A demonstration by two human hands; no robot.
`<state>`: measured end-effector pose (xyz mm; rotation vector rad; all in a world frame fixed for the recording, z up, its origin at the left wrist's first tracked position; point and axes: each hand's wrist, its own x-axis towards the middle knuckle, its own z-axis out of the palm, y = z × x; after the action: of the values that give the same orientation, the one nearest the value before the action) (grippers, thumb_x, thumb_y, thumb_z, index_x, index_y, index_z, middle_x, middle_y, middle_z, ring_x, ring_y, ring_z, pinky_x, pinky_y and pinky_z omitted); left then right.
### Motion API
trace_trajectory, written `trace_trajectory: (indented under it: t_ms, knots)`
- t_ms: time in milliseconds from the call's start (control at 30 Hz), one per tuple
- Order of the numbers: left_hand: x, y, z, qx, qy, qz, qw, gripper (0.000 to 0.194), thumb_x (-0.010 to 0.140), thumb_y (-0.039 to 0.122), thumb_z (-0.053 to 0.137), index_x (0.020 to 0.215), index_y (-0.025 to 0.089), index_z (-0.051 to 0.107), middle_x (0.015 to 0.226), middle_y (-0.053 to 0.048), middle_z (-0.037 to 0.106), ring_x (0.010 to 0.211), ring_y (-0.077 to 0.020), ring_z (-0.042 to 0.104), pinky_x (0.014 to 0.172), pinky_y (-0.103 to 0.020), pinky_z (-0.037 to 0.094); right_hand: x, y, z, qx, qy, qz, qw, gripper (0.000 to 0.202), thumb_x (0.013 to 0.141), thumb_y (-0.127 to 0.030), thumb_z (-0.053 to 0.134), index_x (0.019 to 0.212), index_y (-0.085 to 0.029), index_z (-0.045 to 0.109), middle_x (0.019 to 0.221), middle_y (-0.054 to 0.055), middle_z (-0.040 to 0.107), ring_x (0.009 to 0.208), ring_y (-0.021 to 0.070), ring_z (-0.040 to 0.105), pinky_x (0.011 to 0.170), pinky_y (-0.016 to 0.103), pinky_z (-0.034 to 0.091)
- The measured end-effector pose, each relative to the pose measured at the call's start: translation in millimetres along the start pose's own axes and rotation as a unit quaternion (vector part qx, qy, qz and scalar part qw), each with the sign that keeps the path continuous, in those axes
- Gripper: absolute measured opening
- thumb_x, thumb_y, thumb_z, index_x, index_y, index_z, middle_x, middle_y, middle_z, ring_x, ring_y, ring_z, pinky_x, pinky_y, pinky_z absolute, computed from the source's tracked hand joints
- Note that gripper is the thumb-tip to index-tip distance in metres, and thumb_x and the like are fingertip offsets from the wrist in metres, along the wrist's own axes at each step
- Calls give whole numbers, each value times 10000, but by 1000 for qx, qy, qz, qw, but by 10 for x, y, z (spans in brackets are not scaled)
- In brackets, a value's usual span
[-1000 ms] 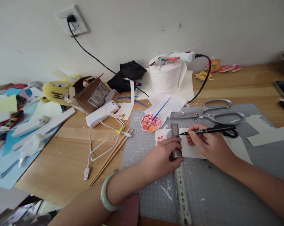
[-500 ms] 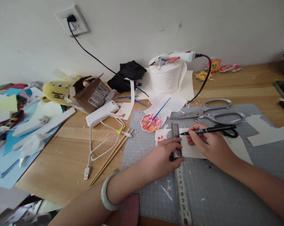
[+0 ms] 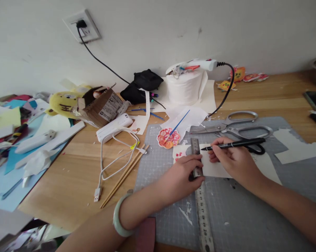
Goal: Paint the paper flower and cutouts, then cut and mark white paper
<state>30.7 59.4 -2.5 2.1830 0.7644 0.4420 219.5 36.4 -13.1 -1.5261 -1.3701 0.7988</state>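
With its fingers bent over a metal ruler [image 3: 203, 217], my left hand [image 3: 182, 175] presses it down on a white sheet of paper [image 3: 213, 168]. The ruler lies lengthwise, its near end toward the bottom of the view. My right hand [image 3: 231, 159] is closed round a black marker pen [image 3: 244, 142], whose tip points left, close to the ruler's right edge. Whether the tip touches the paper I cannot tell. Small red marks show on the sheet left of the ruler. Beneath everything lies a grey cutting mat [image 3: 247, 217].
Large metal scissors [image 3: 231, 127] lie beyond my right hand. A blue-handled brush [image 3: 179, 122] rests on a red-and-orange flower cutout [image 3: 163, 138]. Behind stands a white tissue roll [image 3: 184, 87]. At left are a white cable [image 3: 101, 157], wooden chopsticks [image 3: 123, 176] and a cardboard box [image 3: 105, 108].
The marker pen's tip has shifted very slightly to the right. My left hand keeps its place on the ruler, and the whole view has moved a little.
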Motion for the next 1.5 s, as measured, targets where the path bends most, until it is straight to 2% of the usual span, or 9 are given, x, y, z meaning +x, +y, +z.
trace_trajectory:
  t_ms: [333, 667, 900, 1167, 1267, 1400, 1500]
  knots:
    - [-3, -14, 8, -47, 22, -18, 998, 221, 764, 140, 669, 982, 148, 634, 1241, -144, 593, 1122, -231, 579, 951, -387, 481, -6, -42, 3, 15, 20, 13, 1000, 204, 814, -448, 553, 778, -249, 529, 596, 8, 657, 528, 190, 673, 499, 312, 588]
    - [-9, -32, 36, -67, 49, -9, 997, 219, 756, 100, 651, 966, 158, 645, 1143, -109, 616, 1035, -208, 598, 896, -359, 505, -4, -32, 13, 25, 39, 15, 999, 235, 815, -483, 562, 778, -253, 533, 618, 18, 651, 531, 182, 666, 499, 302, 594]
    - [-16, -39, 48, -64, 70, 4, 995, 310, 750, 88, 644, 1051, 159, 626, 1138, -101, 612, 1042, -208, 586, 919, -366, 493, -9, -29, 14, 44, 46, 13, 998, 258, 809, -495, 568, 804, -241, 525, 609, 12, 635, 530, 175, 662, 496, 296, 595]
    - [-23, -5, 44, -105, 87, -12, 991, 271, 771, 91, 588, 1028, 162, 641, 1125, -91, 608, 976, -189, 602, 805, -304, 531, -20, -56, 14, 44, 56, 4, 997, 303, 809, -540, 552, 813, -239, 516, 639, 13, 647, 508, 166, 658, 483, 288, 589]
    - [-25, -14, 48, -117, 103, -17, 988, 279, 776, 85, 564, 1036, 152, 638, 1118, -100, 601, 945, -180, 603, 767, -291, 532, -19, -29, 18, 57, 52, 13, 997, 320, 804, -550, 553, 824, -232, 522, 664, 20, 644, 525, 162, 658, 508, 292, 596]
    - [-28, -17, 48, -130, 152, -11, 980, 304, 787, 88, 554, 1072, 169, 623, 1132, -94, 590, 992, -186, 586, 815, -309, 521, -33, 23, 20, 64, 42, 6, 997, 282, 838, -505, 533, 903, -230, 527, 741, 24, 644, 562, 144, 657, 535, 279, 595]
    - [-28, 0, 26, -137, 177, -3, 975, 296, 798, 88, 541, 1063, 190, 625, 1133, -81, 592, 980, -179, 581, 802, -299, 518, -77, 27, 1, -1, 23, -19, 1000, 254, 902, -452, 446, 1006, -233, 523, 818, 33, 660, 605, 144, 667, 571, 289, 591]
